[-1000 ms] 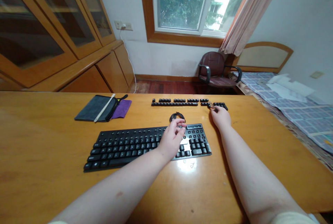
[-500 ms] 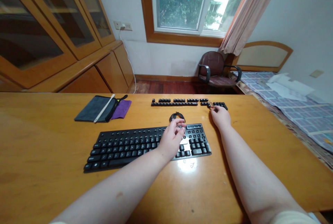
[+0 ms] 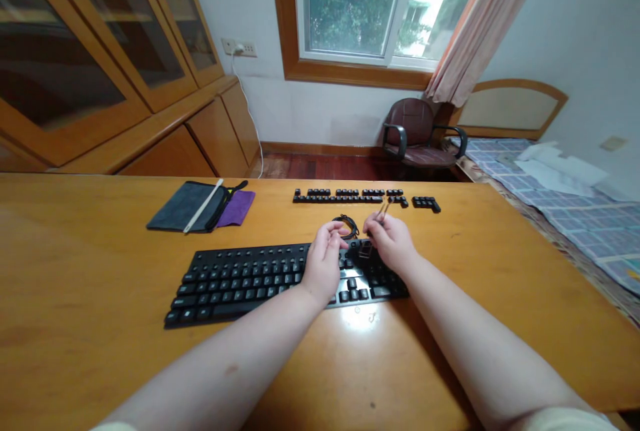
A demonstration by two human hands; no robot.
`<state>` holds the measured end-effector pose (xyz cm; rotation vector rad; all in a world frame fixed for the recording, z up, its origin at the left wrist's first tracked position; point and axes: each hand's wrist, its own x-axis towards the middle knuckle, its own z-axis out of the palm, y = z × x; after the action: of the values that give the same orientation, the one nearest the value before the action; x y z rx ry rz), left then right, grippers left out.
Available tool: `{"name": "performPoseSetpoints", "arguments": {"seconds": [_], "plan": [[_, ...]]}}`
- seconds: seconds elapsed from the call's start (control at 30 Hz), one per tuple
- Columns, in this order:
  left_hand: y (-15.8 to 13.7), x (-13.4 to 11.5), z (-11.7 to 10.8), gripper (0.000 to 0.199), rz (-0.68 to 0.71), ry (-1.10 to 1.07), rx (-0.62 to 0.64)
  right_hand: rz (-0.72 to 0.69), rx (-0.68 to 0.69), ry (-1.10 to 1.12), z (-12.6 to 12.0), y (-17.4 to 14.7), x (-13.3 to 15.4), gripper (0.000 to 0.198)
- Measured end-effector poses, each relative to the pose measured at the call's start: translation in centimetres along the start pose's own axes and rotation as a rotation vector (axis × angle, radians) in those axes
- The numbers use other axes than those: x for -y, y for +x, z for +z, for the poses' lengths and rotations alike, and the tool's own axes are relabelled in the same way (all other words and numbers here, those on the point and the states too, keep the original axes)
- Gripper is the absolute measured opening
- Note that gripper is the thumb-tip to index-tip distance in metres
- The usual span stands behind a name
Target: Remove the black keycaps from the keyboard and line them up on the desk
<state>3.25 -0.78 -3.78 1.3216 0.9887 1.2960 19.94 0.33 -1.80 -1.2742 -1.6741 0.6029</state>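
Note:
A black full-size keyboard (image 3: 240, 284) lies on the desk, with keycaps absent from its top row and from part of its right side. My left hand (image 3: 323, 261) rests over the right-middle part of the keyboard, fingers loosely bent and apart, with nothing visible in them. Over the keyboard's upper right corner, my right hand (image 3: 393, 241) is closed around a thin two-pronged tool that looks like a wire keycap puller (image 3: 384, 209), prongs pointing up and away. My fingers hide its lower part. Removed keycaps (image 3: 337, 199) stand in rows beyond the keyboard.
A coiled black cable (image 3: 349, 223) lies behind the keyboard. To the left are a grey pouch (image 3: 177, 207), a white stick-like brush (image 3: 204, 205) across it and a purple cloth (image 3: 237, 209). More keycaps (image 3: 425, 202) sit at the rows' right end, near the desk's far edge.
My right hand has moved left and nearer, from the keycap rows to the keyboard's upper right corner, still holding the puller. My left hand stays over the keyboard, its fingers slightly more bent.

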Motion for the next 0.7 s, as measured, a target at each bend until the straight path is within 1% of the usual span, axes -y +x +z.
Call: {"name": "performPoseSetpoints", "arguments": {"seconds": [0.03,0.07,0.1,0.17,0.23,0.33,0.5,0.6,0.7], "plan": [[0.1,0.1,0.0,0.027,-0.008,-0.008,-0.018,-0.018,0.102,-0.044,0.6,-0.2,0.6,0.035],[0.1,0.2,0.0,0.028,-0.016,-0.017,-0.034,-0.036,0.168,-0.097,1.1,-0.3,0.9,0.031],[0.2,0.3,-0.1,0.028,-0.025,-0.027,-0.047,-0.046,0.203,-0.149,1.5,-0.4,1.1,0.029],[0.2,0.4,-0.1,0.029,-0.041,-0.045,-0.061,-0.057,0.220,-0.224,1.9,-0.6,1.0,0.025],[0.2,0.3,-0.1,0.030,-0.050,-0.056,-0.062,-0.069,0.231,-0.252,2.0,-0.6,0.6,0.022],[0.2,0.1,-0.1,0.030,-0.053,-0.061,-0.050,-0.096,0.254,-0.255,2.2,-0.6,0.0,0.020],[0.1,0.1,-0.2,0.031,-0.052,-0.063,-0.029,-0.125,0.240,-0.218,2.5,-0.5,-0.6,0.024],[0.2,0.3,-0.2,0.032,-0.059,-0.065,-0.030,-0.161,0.289,-0.224,2.6,-0.5,-0.8,0.025],[0.2,0.3,-0.2,0.032,-0.066,-0.061,-0.034,-0.235,0.353,-0.240,2.6,-0.5,-0.6,0.025]]}}
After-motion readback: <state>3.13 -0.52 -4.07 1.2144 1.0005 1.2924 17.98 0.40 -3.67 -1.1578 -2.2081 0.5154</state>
